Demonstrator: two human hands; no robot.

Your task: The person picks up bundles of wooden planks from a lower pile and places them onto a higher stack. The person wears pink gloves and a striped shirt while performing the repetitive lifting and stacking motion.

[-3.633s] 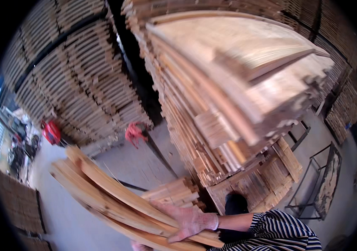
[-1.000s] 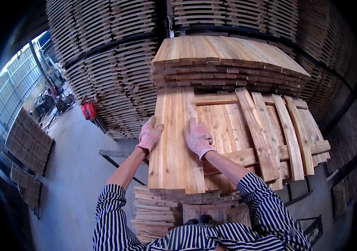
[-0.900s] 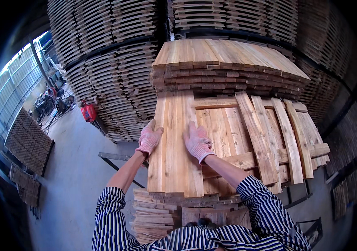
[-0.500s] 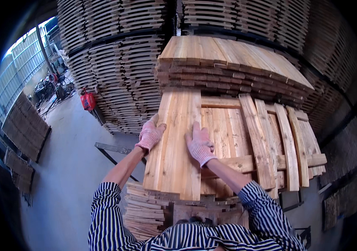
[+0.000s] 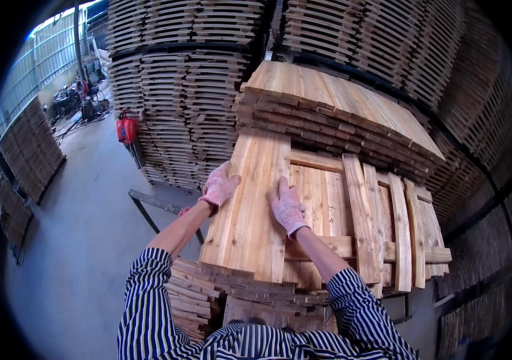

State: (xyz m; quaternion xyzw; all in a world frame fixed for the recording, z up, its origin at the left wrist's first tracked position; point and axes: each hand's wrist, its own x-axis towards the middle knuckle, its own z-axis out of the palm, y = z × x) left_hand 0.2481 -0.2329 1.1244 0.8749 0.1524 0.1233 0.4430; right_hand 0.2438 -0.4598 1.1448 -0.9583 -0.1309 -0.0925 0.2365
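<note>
Several pale wooden boards lie side by side at the left end of a wooden frame, forming a flat panel. My left hand, in a pink knit glove, grips the panel's left edge, thumb on top and the other fingers partly hidden by the edge. On the opposite edge, my right hand, gloved alike, holds the boards from the right, its fingers pointing away from me. Right of this hand, two crosspieces show over a lower layer of boards. Several loose slats lie across them, some tilted.
Beyond the frame stands a stack of board panels, with tall strapped stacks of slats behind it. A red container hangs at the left stack's corner. A metal stand juts out at left, and more wood pieces lie below.
The view has turned slightly. The near ends of the boards between my hands, stepped before, now form a more even line. Both hands keep their places on the boards' edges.
</note>
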